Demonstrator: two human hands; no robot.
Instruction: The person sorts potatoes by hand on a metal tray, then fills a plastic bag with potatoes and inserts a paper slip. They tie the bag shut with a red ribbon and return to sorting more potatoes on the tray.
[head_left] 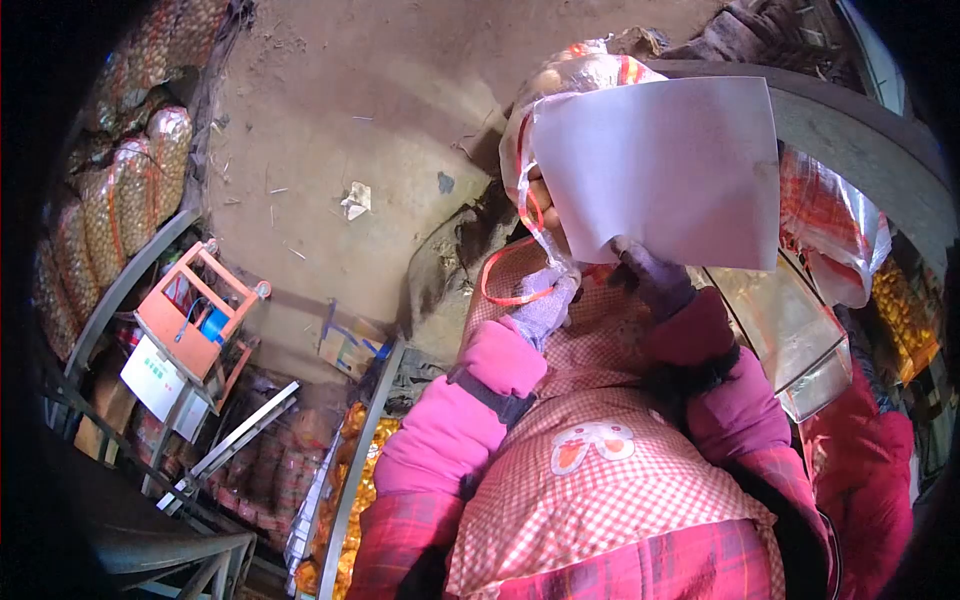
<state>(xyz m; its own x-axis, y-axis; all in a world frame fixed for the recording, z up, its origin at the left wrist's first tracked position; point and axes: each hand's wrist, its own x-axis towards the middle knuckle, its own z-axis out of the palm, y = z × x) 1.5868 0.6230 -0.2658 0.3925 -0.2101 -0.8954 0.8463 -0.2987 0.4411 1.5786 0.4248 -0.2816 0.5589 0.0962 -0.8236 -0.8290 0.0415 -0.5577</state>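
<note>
My right hand (655, 282), in a lavender glove with dark fingertips, is closed on the lower edge of a large white sheet (660, 170). In front of me stands a clear plastic bag (530, 150) with red stripes and round brownish produce inside; the sheet covers much of it. Gathered at the bag's near side, its plastic and a red loop of strap (497, 280) are in the grip of my gloved left hand (547, 302). A pink checked apron (610, 480) lies over my front, below both hands.
Filled net sacks (135, 170) are stacked at the left. An orange cart-like frame (190, 310) stands nearer, beside metal rails. To the right are a curved grey edge (850, 150), a red-striped plastic bag (835, 220) and a clear-walled box (780, 320). Paper scraps litter the dirt floor (320, 100).
</note>
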